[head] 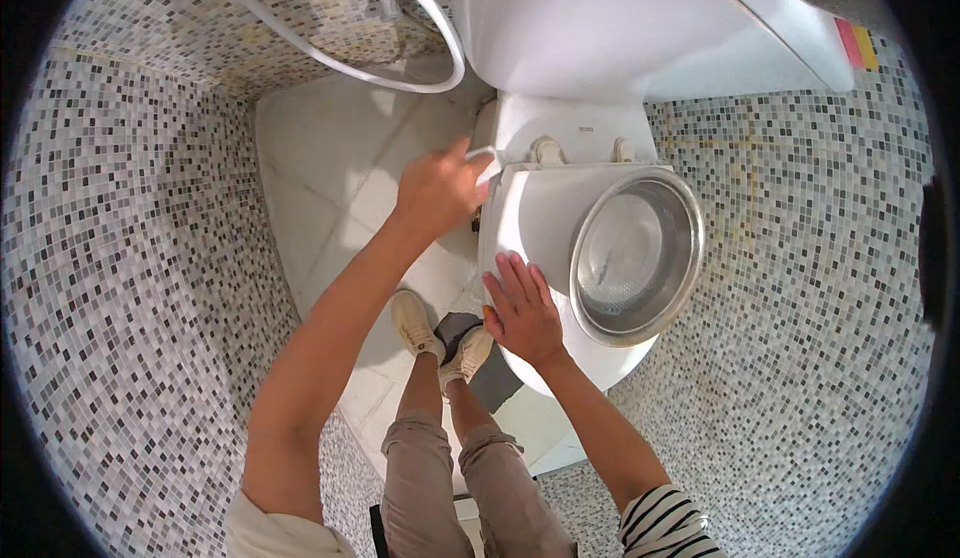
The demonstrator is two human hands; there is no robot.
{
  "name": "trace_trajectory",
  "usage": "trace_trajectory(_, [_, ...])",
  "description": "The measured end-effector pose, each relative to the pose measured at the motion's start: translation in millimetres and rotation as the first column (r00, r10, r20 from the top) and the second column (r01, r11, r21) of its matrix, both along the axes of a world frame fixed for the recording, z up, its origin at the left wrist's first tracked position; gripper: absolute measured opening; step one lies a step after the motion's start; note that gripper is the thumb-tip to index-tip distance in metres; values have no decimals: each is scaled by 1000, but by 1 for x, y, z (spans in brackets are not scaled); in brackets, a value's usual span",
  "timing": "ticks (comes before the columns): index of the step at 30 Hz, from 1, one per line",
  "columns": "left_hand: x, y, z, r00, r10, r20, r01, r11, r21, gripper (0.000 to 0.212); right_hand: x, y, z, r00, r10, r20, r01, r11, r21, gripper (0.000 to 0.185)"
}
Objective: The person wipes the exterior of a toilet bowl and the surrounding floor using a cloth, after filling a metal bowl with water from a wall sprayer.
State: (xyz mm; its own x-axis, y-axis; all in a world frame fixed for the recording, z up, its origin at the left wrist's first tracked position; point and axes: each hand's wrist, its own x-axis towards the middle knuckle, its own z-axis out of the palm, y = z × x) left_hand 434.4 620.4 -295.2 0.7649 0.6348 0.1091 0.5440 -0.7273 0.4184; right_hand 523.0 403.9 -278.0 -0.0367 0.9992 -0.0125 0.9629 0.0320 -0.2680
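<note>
My left hand [442,186] is closed around a small white item [486,162], perhaps a cloth or sponge, beside the rear left edge of the toilet. The fingers look slightly blurred. My right hand [527,306] lies flat with fingers extended on the left part of the closed white toilet lid [536,209], holding nothing. On the lid's right side sits a round metal basin [634,254] with what looks like clear water in it. Two off-white hinge caps [547,150] stand behind the lid, below the white cistern [570,32].
A white hose [352,70] loops from a wall valve [388,4] at the upper left. Mosaic-tiled walls [135,243] close in on both sides. Pink and yellow pieces [855,44] are by the cistern's right end. A dark grey cloth or mat [495,381] lies near my shoes [412,321].
</note>
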Motion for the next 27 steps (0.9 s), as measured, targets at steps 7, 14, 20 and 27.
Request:
trace_trajectory(7, [4,6,-1,990,-142,6,142,989,36,30,9,-5,-3,999,0,45,-1,1000,15,39])
trace_trajectory(14, [8,18,6,992,-128,21,128,992,18,26,3,-3,-3,999,21,49,-20,1000,-16,42])
trace_trajectory(20, [-4,1,5,993,-103,-55,98,991,-88,32,4,-3,-2,998,15,57,-14,1000,-24,42])
trace_trajectory(27, [4,2,5,998,-47,-45,43,996,-81,32,3,-5,-5,1000,4,19,-3,1000,-11,43])
